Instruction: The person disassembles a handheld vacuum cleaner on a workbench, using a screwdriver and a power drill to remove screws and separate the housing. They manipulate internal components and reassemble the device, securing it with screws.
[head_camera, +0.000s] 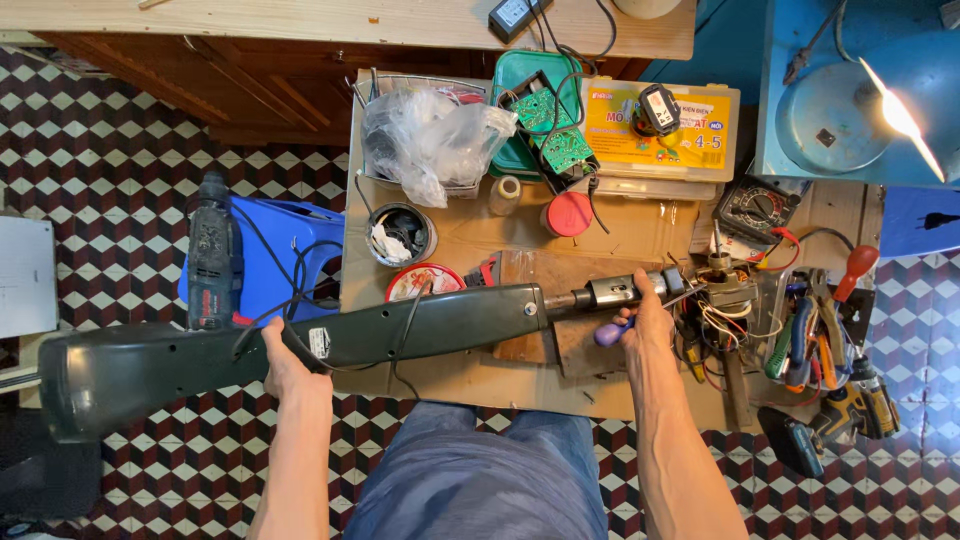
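A small repair workshop: a cluttered workbench (450, 375) carries a multimeter (757, 208), circuit boards (550, 125) and pliers (805, 335), with a cordless drill (850, 410) at right, over checkered floor tiles (110, 150).

Both hands (285, 355) (645, 320) apparently closed, outstretched

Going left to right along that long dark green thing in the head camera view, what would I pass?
Wide dark green base → left hand gripping the green body → metal shaft → right hand with a purple-handled screwdriver → bare motor with wires.
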